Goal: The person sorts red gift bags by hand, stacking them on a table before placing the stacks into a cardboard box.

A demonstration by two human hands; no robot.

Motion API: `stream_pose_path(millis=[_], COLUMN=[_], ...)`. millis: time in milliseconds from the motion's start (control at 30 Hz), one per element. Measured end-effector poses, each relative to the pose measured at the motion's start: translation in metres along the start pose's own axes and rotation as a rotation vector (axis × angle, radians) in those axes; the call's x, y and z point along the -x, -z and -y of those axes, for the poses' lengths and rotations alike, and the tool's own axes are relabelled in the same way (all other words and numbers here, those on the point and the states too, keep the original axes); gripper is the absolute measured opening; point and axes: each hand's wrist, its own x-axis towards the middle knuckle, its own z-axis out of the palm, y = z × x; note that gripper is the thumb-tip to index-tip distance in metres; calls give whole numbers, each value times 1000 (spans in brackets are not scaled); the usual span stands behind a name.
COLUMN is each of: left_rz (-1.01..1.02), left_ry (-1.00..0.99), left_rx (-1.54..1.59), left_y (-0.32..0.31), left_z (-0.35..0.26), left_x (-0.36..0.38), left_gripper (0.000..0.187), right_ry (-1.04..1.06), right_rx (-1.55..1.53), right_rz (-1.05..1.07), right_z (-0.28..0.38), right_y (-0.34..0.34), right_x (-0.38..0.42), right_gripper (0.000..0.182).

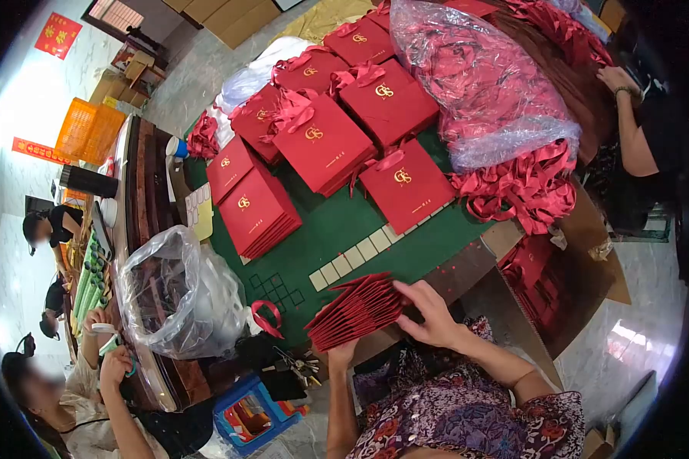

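Observation:
A fanned stack of flat red paper gift bags [356, 310] is held upright in front of my body, over the near table edge. My left hand [340, 353] grips the stack from below at its left end; most of its fingers are hidden behind the bags. At the right end, my right hand [430, 315] has its bent fingers and thumb on the bag edges. Just beyond the stack, a row of pale tiles [352, 258] lies on the green table top [310, 229]. A loose red ribbon loop [266, 318] is left of the stack.
Piles of red bags with gold print [325, 145] cover the far table. A clear plastic sack of red ribbons [482, 84] and loose ribbons [520, 195] lie right. An open plastic bag [180, 291] stands left. A co-worker's hand [115, 366] and another person's arm [631, 130] flank the table.

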Motion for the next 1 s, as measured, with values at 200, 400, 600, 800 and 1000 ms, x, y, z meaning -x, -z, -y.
stream_pose_path(millis=[200, 400, 600, 800, 1000], left_rz=[32, 0, -62, -106, 1], left_ry=[85, 68, 49, 98, 143], left_rx=[16, -13, -138, -91, -338], left_y=[3, 5, 5, 23, 30], left_z=[1, 7, 7, 9, -9], left_x=[4, 6, 0, -7, -25], left_gripper=[82, 81, 68, 52, 56], right_ry=[140, -57, 110, 52, 146], right_rx=[109, 89, -73, -92, -60], right_rz=[114, 236, 131, 324, 30], right_z=[-7, 4, -7, -21, -5], right_y=[5, 12, 7, -1, 8], right_x=[-5, -21, -38, -33, -9], right_gripper=[69, 73, 69, 46, 43])
